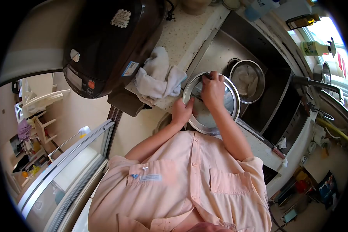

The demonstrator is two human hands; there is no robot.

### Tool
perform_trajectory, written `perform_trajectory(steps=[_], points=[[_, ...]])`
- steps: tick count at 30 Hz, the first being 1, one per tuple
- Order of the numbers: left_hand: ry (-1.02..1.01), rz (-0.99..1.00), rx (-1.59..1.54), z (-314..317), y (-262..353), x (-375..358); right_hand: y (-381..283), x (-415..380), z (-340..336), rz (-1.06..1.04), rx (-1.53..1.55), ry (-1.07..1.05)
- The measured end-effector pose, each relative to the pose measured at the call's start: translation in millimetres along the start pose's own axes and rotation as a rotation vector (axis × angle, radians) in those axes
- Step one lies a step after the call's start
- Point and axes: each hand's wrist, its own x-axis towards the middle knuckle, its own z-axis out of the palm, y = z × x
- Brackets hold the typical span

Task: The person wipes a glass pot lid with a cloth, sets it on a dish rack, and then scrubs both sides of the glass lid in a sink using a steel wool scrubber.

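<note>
A round metal-rimmed piece of cookware (232,105), with a greyish, glassy middle, is held at the sink's near edge, close in front of my shirt. My left hand (182,112) grips its left rim, thumb on top and the other fingers mostly hidden. My right hand (213,89) reaches over it with closed fingers near the far rim. Something small and dark shows at those fingertips; I cannot tell what it is. Just beyond, a steel bowl (261,77) sits in the sink (216,48) with something pale inside.
A crumpled white cloth (158,75) lies on the counter (181,31) left of my hands. Beside it stands a dark rice cooker (112,46). The faucet (317,83) reaches over the sink from the right. A spray bottle (315,48) is near the window.
</note>
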Motion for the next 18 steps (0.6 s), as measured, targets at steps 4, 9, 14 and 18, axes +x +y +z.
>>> perform_trajectory(steps=[4,9,14,18], points=[[0.122,0.301,0.04,8,-18,8,-21,-17,2,-0.108,0.164,0.027],[0.091,0.167,0.075,7,-32,13,-3,-1,5,-0.041,0.042,0.045],[0.059,0.143,0.031,0,8,-5,-8,-13,3,-0.123,0.131,0.069],[0.024,0.011,-0.075,0,5,-4,3,0,5,-0.083,0.05,0.103]])
